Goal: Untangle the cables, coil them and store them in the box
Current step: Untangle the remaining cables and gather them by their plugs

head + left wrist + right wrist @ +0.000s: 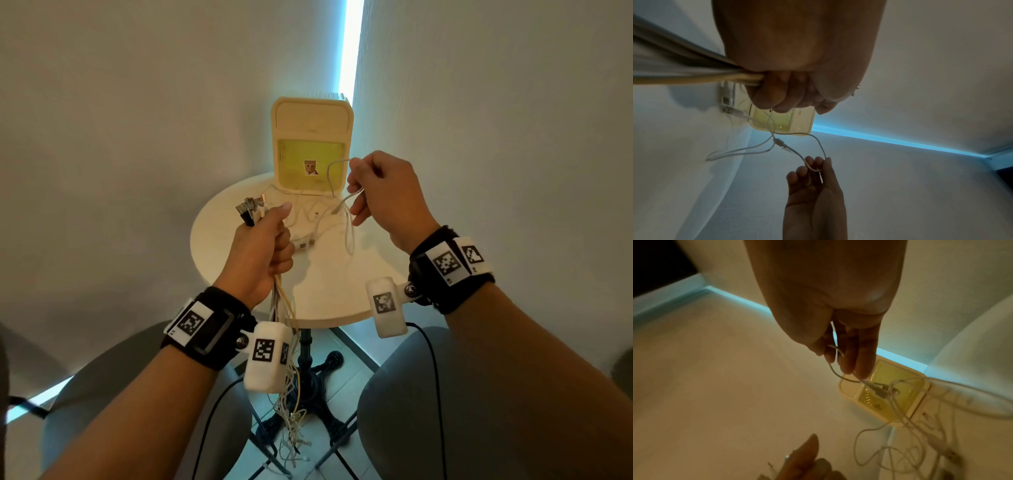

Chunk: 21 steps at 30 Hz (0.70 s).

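Observation:
My left hand (274, 240) grips a bundle of cables (284, 308) in a fist over the round table's near left. Metal USB plugs (251, 209) stick out above the thumb, and the tails hang past the table edge. My right hand (359, 192) is raised in front of the box and pinches a thin white cable (334, 178), which loops down to loose white cables (318, 226) on the table. The cream box (311, 116) with a yellow interior stands open at the back. In the left wrist view my left hand (789, 92) clenches the bundle (694, 76).
The small round table (342, 291) stands on a black pedestal base (308, 370) in a wall corner lit by a blue strip (349, 51). My knees in grey trousers (411, 394) sit at either side. Black leads (431, 359) hang from the wrist cameras.

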{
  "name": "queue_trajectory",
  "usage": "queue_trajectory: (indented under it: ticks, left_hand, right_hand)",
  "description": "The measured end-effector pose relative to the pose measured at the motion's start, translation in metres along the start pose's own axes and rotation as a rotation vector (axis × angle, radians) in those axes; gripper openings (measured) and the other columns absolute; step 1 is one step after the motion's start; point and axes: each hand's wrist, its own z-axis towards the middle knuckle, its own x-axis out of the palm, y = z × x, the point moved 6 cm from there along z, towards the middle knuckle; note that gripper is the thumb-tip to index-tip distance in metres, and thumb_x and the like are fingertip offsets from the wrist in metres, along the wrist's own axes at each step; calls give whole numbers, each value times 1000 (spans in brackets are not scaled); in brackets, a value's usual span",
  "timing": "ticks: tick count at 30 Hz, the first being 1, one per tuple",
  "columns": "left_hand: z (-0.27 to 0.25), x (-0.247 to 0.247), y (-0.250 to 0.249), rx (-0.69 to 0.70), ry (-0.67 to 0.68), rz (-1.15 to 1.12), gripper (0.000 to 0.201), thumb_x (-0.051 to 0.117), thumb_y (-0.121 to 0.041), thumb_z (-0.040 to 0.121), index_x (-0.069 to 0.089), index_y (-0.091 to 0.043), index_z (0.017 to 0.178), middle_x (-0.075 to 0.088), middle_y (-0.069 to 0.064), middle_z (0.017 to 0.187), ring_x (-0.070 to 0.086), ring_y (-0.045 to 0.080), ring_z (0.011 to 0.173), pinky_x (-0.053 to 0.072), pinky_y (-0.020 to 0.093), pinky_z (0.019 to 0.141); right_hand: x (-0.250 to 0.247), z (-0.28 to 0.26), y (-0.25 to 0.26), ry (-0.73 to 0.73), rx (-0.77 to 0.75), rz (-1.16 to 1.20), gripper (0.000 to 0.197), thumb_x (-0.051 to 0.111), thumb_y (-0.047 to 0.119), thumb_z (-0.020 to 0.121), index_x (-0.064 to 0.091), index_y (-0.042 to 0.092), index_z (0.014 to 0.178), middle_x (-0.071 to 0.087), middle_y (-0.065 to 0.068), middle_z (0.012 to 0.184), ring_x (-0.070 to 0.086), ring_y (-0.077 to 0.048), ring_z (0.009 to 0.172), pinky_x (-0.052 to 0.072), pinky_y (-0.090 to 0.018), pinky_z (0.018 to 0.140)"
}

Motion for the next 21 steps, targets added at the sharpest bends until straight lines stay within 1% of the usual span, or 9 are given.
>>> queue_trajectory:
  ticks: [2, 4, 6, 8, 10, 13, 15, 17, 21]
  left_hand:
    - [0, 5, -3, 10, 3, 43, 54, 63, -29, 106, 30, -26, 64, 16, -4, 58, 13, 13, 47, 15, 23, 41]
    - [0, 10, -4, 11, 13, 77, 49, 63, -33, 106, 42, -21, 64, 18, -3, 58, 15, 13, 47, 15, 23, 41]
    - [-1, 19, -5, 10, 42, 120, 40, 62, -39, 106, 65, -10, 79, 20, -3, 59, 16, 12, 47, 15, 23, 42]
    - [-1, 27, -8, 16, 59, 139, 45, 61, -46, 106, 75, -4, 100, 20, -2, 60, 16, 12, 48, 14, 25, 44]
    - [2, 34, -13, 43, 64, 132, 50, 61, -50, 105, 77, -3, 106, 20, -2, 61, 17, 12, 49, 14, 26, 45]
    - [6, 44, -20, 95, 53, 136, 44, 62, -49, 105, 71, -6, 98, 24, -4, 57, 19, 12, 48, 18, 24, 42]
    - [6, 47, -18, 100, 47, 135, 43, 64, -48, 104, 66, -8, 92, 25, -3, 56, 19, 13, 47, 18, 25, 42]
    - [4, 49, -13, 90, 50, 128, 45, 65, -50, 103, 67, -6, 93, 25, -1, 57, 20, 14, 48, 17, 27, 44]
    - [3, 48, -16, 155, 8, 13, 40, 65, -46, 103, 71, -7, 100, 25, -2, 56, 20, 11, 44, 18, 24, 43]
  right_hand:
    - [1, 1, 4, 20, 29, 47, 30, 59, 26, 107, 69, 2, 92, 68, -14, 77, 66, -24, 54, 61, -39, 53]
    - [3, 1, 7, 42, 29, 26, 29, 62, 26, 106, 71, 3, 92, 67, -11, 71, 66, -23, 54, 63, -40, 54]
    - [7, 1, 11, 71, 20, 52, 28, 63, 27, 106, 73, 4, 92, 66, -10, 70, 67, -25, 55, 64, -42, 55]
    - [12, -2, 17, 112, 3, 92, 29, 63, 27, 106, 73, 3, 93, 67, -12, 71, 69, -28, 56, 63, -41, 55]
    - [17, -5, 25, 135, -24, 97, 29, 63, 27, 106, 72, 2, 94, 68, -11, 72, 71, -28, 57, 63, -39, 55]
    - [15, -3, 35, 81, -24, 154, 29, 64, 23, 106, 70, -2, 93, 66, -8, 68, 69, -26, 53, 62, -39, 54]
    - [9, 1, 40, 15, 7, 257, 29, 63, 22, 106, 69, -3, 94, 66, -9, 68, 68, -27, 53, 63, -42, 56]
    - [5, 2, 42, -31, 46, 402, 29, 60, 21, 108, 68, -5, 98, 66, -11, 71, 70, -30, 57, 65, -47, 61]
    - [13, -4, 36, 7, 163, 672, 28, 55, 21, 110, 66, -5, 104, 68, -13, 77, 73, -28, 68, 66, -46, 71]
